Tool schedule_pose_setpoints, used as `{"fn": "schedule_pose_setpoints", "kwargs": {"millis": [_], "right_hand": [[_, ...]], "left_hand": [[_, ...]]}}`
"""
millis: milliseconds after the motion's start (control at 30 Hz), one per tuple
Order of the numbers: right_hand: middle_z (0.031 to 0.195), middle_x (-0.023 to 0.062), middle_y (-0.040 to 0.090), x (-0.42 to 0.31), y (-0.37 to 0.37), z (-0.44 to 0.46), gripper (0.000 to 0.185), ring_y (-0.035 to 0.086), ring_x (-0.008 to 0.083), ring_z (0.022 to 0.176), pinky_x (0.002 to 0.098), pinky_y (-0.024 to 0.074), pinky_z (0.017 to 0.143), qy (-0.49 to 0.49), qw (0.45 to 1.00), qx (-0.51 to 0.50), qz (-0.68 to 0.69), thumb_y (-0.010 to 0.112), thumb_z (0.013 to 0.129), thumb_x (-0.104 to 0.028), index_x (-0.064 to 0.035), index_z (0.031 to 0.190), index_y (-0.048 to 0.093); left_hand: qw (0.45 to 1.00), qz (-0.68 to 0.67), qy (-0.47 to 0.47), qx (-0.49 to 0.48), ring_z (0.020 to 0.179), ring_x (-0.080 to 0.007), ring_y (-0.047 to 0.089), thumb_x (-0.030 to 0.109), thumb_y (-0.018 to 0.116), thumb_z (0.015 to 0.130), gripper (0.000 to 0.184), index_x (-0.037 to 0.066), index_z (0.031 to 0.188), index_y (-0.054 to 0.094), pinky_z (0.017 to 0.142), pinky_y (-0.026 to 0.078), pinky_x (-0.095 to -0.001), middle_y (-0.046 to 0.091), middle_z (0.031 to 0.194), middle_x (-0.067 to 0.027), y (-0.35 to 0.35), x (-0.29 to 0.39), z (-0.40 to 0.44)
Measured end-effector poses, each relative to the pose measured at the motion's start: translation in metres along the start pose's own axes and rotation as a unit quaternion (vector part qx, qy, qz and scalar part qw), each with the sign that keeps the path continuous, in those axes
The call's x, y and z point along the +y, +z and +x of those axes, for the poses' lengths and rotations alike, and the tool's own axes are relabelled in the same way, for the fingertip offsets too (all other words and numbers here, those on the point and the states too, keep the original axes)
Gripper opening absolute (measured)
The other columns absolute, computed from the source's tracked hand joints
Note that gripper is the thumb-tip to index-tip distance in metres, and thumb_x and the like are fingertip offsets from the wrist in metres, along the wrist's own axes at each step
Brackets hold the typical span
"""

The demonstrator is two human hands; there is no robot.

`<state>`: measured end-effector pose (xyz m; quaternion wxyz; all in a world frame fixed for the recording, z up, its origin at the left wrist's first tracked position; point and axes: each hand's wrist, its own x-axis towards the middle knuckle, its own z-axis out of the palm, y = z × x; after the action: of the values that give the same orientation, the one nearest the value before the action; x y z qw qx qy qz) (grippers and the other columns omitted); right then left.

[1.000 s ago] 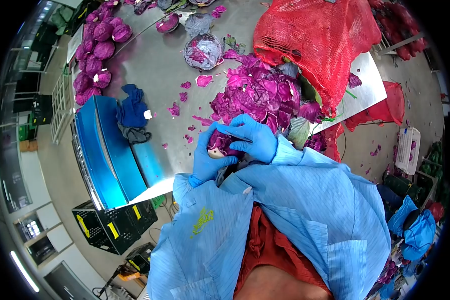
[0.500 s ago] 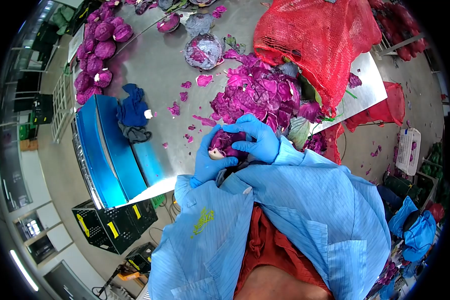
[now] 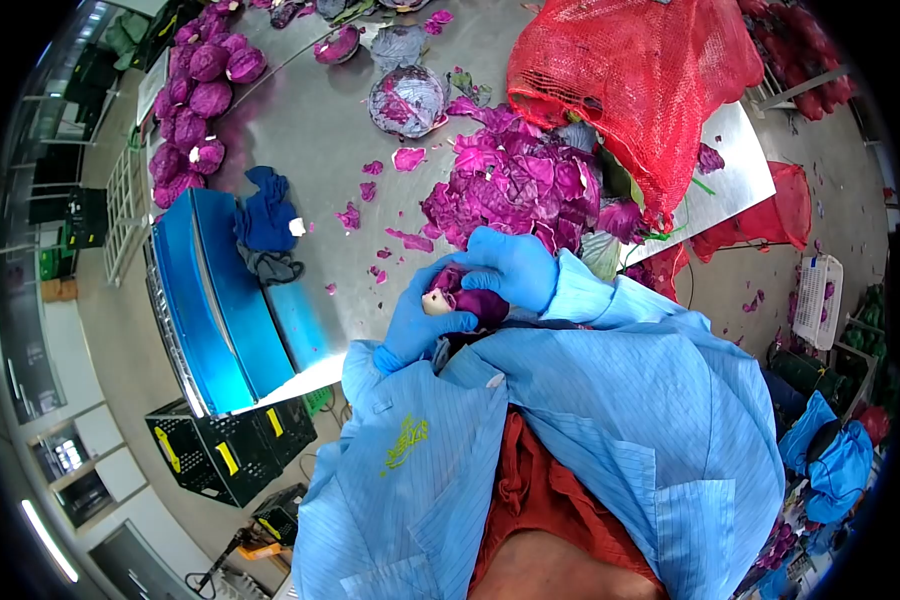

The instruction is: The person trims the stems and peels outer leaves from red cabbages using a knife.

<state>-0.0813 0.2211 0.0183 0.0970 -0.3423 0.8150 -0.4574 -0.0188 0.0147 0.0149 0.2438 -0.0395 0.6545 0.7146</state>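
Note:
Close to my body at the table's front edge is a red cabbage [image 3: 477, 304], its pale cut stem facing left. My left hand [image 3: 418, 316], in a blue glove, is wrapped round its left and lower side. From above and the right, my gloved right hand [image 3: 518, 272] grips the same cabbage with bent fingers; its fingertips are partly hidden. Just beyond my hands lies a heap of loose purple cabbage leaves [image 3: 515, 180]. A whole cabbage with greyish outer leaves [image 3: 408, 102] sits farther back.
Peeled cabbages [image 3: 208, 64] are piled at the back left of the metal table [image 3: 320, 210]. A red mesh sack [image 3: 630, 85] lies at the right. A blue box-like unit [image 3: 215, 300] and a dark blue cloth [image 3: 266, 212] are at the left. Black crates [image 3: 232, 450] stand on the floor.
The cabbage has turned slightly in my hands. My right hand has shifted a little, its fingers now more curled over the top. My left hand stays round the cabbage.

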Motion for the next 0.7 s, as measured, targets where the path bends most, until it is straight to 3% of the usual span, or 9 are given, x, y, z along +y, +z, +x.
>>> {"fn": "schedule_pose_setpoints", "kwargs": {"millis": [100, 300, 433, 533, 633, 700], "right_hand": [[0.086, 0.009, 0.058, 0.002, -0.001, -0.001, 0.035, 0.063, 0.0226, 0.069, 0.0336, 0.0498, 0.057, -0.056, 0.997, -0.013, -0.042, 0.063, 0.083, -0.01, -0.0036, 0.117, 0.058], [0.085, 0.0083, 0.059, 0.013, -0.001, 0.001, 0.034, 0.067, 0.0219, 0.07, 0.0318, 0.0509, 0.051, -0.143, 0.985, 0.0, -0.099, 0.064, 0.078, -0.007, -0.0031, 0.111, 0.058], [0.085, 0.008, 0.059, 0.021, 0.0, 0.007, 0.028, 0.066, 0.0222, 0.069, 0.0325, 0.0496, 0.048, -0.148, 0.978, -0.02, -0.146, 0.065, 0.079, -0.011, -0.0041, 0.105, 0.058], [0.084, 0.0084, 0.06, 0.017, -0.002, 0.009, 0.021, 0.066, 0.0241, 0.068, 0.0355, 0.0494, 0.048, -0.114, 0.983, -0.048, -0.137, 0.065, 0.08, -0.013, -0.0052, 0.097, 0.056], [0.082, 0.0097, 0.064, 0.015, 0.004, 0.008, 0.021, 0.066, 0.0284, 0.067, 0.0403, 0.0508, 0.05, -0.064, 0.986, -0.043, -0.149, 0.062, 0.082, -0.015, -0.0048, 0.095, 0.05], [0.083, 0.0106, 0.067, 0.011, 0.012, 0.004, 0.022, 0.067, 0.0288, 0.069, 0.0404, 0.0517, 0.051, -0.039, 0.984, -0.023, -0.174, 0.062, 0.082, -0.016, -0.0038, 0.094, 0.048]], "left_hand": [[0.998, -0.039, -0.044, -0.005, 0.116, -0.0201, 0.053, 0.005, 0.08, 0.065, 0.082, 0.0, 0.138, 0.042, 0.099, 0.042, -0.0327, 0.055, 0.128, -0.0113, 0.002, 0.011, -0.001], [0.996, -0.057, -0.073, -0.016, 0.113, -0.0186, 0.054, 0.002, 0.078, 0.066, 0.081, 0.0, 0.138, 0.042, 0.093, 0.046, -0.0303, 0.055, 0.127, -0.0111, 0.004, 0.016, 0.001], [0.996, -0.053, -0.071, -0.015, 0.109, -0.0209, 0.057, 0.003, 0.082, 0.064, 0.084, 0.0, 0.137, 0.041, 0.09, 0.051, -0.0324, 0.054, 0.125, -0.0136, 0.001, 0.012, 0.004], [1.0, 0.007, -0.02, 0.013, 0.112, -0.0227, 0.056, 0.013, 0.086, 0.061, 0.087, 0.001, 0.136, 0.043, 0.092, 0.049, -0.0342, 0.054, 0.126, -0.0143, -0.004, -0.007, 0.008], [0.981, 0.161, 0.05, 0.098, 0.111, -0.0257, 0.057, 0.023, 0.088, 0.058, 0.09, 0.002, 0.134, 0.045, 0.093, 0.048, -0.0362, 0.054, 0.125, -0.0149, 0.003, -0.002, 0.007], [0.947, 0.273, 0.078, 0.149, 0.111, -0.0262, 0.056, 0.017, 0.09, 0.056, 0.094, 0.002, 0.135, 0.042, 0.094, 0.047, -0.0371, 0.054, 0.123, -0.015, 0.008, 0.001, 0.007]]}}
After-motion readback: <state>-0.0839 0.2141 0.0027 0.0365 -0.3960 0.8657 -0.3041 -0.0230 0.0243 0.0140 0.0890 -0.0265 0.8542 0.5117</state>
